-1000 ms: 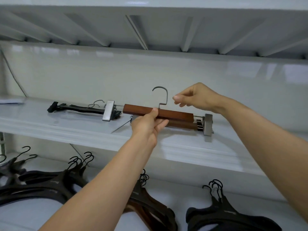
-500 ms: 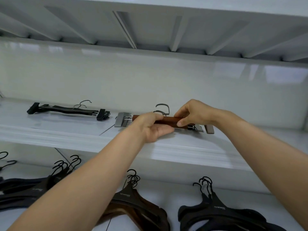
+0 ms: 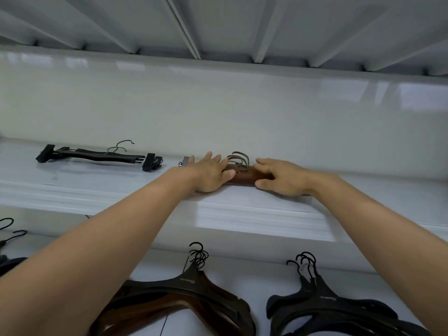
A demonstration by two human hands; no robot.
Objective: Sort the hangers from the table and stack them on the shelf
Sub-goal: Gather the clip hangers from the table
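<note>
- While both forearms reach up and forward, the nearest surface is the lower shelf (image 3: 254, 270): white and glossy.
- Bottom centre on it is a stack of coat hangers (image 3: 184, 283), black on top with brown wood underneath. Their hooks are bunched and point toward the back.
- Right of that, apart from it, is a second stack of black coat hangers (image 3: 324, 301), hooks bunched the same way.
- At the far left edge are more dark hangers (image 3: 9, 264), mostly cut off by the frame. Thin black hooks show above them.
- Next up is the middle shelf (image 3: 109, 187): white, thick front lip, shiny top.
- Task item: the wooden clip hangers (image 3: 242, 177), brown, lie flat and stacked near the centre of the middle shelf. The count is not readable.
- Their grey metal hooks (image 3: 238, 158) fan out on the wall side. One metal clip (image 3: 185, 161) sticks out past the left hand.
- The left hand (image 3: 209, 174) is palm down, fingers straight, resting flat on the left part of the stack.
- The right hand (image 3: 282, 177) is palm down on the right part, fingers spread over the top, thumb against the front edge.
- The hands are apart, with the wood bar showing between them. Neither one wraps around it.
- Further left on the same shelf, well apart, are the black clip hangers (image 3: 97, 157), lying flat with hooks toward the wall.
- Behind is the back wall (image 3: 242, 105): white, shiny, with pale reflections.
- At the top is the upper shelf underside (image 3: 218, 25), grey-white with ribs.
</note>
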